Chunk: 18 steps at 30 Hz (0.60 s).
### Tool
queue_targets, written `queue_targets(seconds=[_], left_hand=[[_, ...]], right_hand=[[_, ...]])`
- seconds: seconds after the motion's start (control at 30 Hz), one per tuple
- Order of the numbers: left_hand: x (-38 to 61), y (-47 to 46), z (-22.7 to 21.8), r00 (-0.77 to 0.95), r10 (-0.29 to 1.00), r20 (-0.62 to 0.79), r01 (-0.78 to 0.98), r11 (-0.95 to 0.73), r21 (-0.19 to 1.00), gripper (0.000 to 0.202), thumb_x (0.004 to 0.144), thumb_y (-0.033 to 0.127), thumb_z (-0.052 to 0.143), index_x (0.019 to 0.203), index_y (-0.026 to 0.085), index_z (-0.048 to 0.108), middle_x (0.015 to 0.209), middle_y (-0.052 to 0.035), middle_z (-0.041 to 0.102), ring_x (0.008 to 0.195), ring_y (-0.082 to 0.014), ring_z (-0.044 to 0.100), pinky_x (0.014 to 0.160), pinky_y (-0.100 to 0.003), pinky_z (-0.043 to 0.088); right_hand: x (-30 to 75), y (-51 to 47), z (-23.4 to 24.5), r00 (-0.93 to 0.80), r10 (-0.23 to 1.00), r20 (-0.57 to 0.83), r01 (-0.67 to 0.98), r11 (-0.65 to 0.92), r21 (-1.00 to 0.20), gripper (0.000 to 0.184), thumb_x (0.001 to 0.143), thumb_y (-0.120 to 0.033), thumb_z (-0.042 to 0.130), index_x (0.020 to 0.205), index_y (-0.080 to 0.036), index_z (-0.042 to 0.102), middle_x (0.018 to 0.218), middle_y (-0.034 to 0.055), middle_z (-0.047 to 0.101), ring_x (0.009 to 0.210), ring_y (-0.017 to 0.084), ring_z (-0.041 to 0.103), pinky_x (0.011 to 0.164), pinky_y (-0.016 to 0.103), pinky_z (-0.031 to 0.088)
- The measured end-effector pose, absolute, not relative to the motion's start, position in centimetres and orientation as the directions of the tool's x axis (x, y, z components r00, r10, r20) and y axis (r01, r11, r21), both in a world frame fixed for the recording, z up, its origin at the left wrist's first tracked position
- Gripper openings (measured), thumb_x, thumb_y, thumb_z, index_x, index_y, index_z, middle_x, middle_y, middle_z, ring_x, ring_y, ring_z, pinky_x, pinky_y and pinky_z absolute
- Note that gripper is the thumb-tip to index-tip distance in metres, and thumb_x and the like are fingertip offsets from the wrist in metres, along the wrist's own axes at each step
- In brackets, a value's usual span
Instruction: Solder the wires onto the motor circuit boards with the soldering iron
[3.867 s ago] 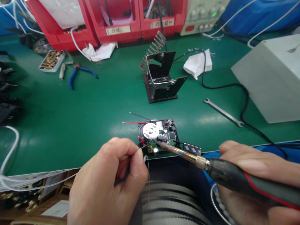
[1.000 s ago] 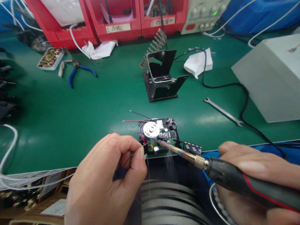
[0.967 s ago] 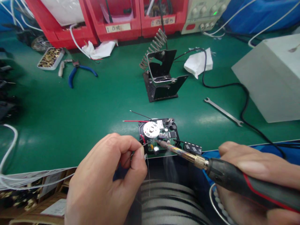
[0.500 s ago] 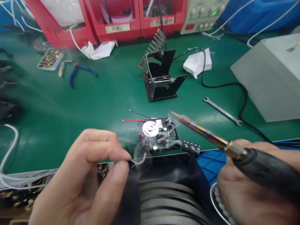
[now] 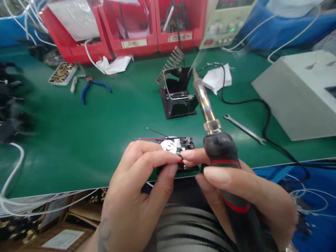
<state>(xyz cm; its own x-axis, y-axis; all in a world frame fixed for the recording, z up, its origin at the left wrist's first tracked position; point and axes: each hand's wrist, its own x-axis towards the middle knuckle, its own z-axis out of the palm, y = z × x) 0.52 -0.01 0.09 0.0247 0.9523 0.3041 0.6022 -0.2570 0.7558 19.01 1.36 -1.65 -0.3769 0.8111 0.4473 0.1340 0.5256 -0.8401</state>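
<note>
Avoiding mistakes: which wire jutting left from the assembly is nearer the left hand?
The red wire; the black wire slants away, farther from the left hand.

The left hand covers much of the module — anything at its fingertips is too small to tell. The iron partly hides the right hand and leaves the bottom edge. Dark parts at left are blurred — and cut off.

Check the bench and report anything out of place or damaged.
Nothing looks spilled or broken. Slightly unusual: the right hand holds the soldering iron, pointed away, while its fingertips are at the circuit module, instead of parking the iron in the stand.
</note>
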Motion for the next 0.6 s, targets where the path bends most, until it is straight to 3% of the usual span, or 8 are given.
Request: queue_targets(seconds=[0.13, 0.27, 0.37, 0.5, 0.6], left_hand=[[0.76, 0.22, 0.24, 0.008, 0.964, 0.267, 0.615, -0.215, 0.759, 0.015, 0.092, 0.012, 0.062, 0.092, 0.026, 0.068, 0.099, 0.0012, 0.06, 0.098, -0.0085, 0.061, 0.087, -0.016, 0.052], [0.53, 0.44, 0.54, -0.037, 0.981, 0.188, 0.596, -0.129, 0.792, 0.013, 0.091, 0.016, 0.061, 0.081, 0.024, 0.065, 0.102, 0.001, 0.061, 0.094, -0.0065, 0.063, 0.079, -0.013, 0.052], [0.22, 0.72, 0.66, -0.071, 0.986, 0.148, 0.595, -0.078, 0.8, 0.013, 0.089, 0.018, 0.061, 0.078, 0.023, 0.064, 0.101, 0.0019, 0.062, 0.086, -0.0057, 0.064, 0.072, -0.013, 0.051], [-0.09, 0.94, 0.59, -0.045, 0.99, 0.136, 0.605, -0.081, 0.792, 0.012, 0.087, 0.016, 0.063, 0.077, 0.023, 0.062, 0.1, 0.003, 0.062, 0.085, -0.0063, 0.064, 0.069, -0.015, 0.051], [-0.22, 0.99, 0.52, -0.034, 0.989, 0.147, 0.611, -0.096, 0.786, 0.012, 0.086, 0.014, 0.063, 0.077, 0.023, 0.063, 0.099, 0.0032, 0.063, 0.084, -0.0062, 0.064, 0.068, -0.014, 0.053]], right_hand=[[18.97, 1.36, -1.36, -0.404, 0.807, 0.431, 0.157, 0.525, -0.837, 0.046, 0.093, -0.009, 0.061, 0.134, -0.028, 0.055, 0.129, 0.001, 0.061, 0.118, 0.015, 0.063, 0.107, 0.027, 0.055], [18.45, 1.24, -1.14, -0.333, 0.828, 0.451, 0.226, 0.535, -0.814, 0.043, 0.09, -0.001, 0.058, 0.124, -0.027, 0.059, 0.119, -0.0027, 0.065, 0.111, 0.01, 0.066, 0.103, 0.02, 0.055], [18.19, 1.08, -1.39, -0.372, 0.803, 0.466, 0.263, 0.573, -0.776, 0.038, 0.089, -0.001, 0.061, 0.118, -0.026, 0.061, 0.115, -0.0042, 0.067, 0.105, 0.009, 0.068, 0.099, 0.015, 0.056], [18.09, 0.79, -2.01, -0.276, 0.833, 0.48, 0.23, 0.542, -0.808, 0.042, 0.091, -0.004, 0.06, 0.129, -0.022, 0.06, 0.128, -0.0006, 0.064, 0.118, 0.011, 0.064, 0.112, 0.021, 0.052], [18.39, 1.15, -2.08, -0.318, 0.825, 0.467, 0.21, 0.542, -0.814, 0.045, 0.094, -0.009, 0.059, 0.136, -0.025, 0.058, 0.13, -0.0018, 0.064, 0.121, 0.01, 0.063, 0.114, 0.02, 0.05]])
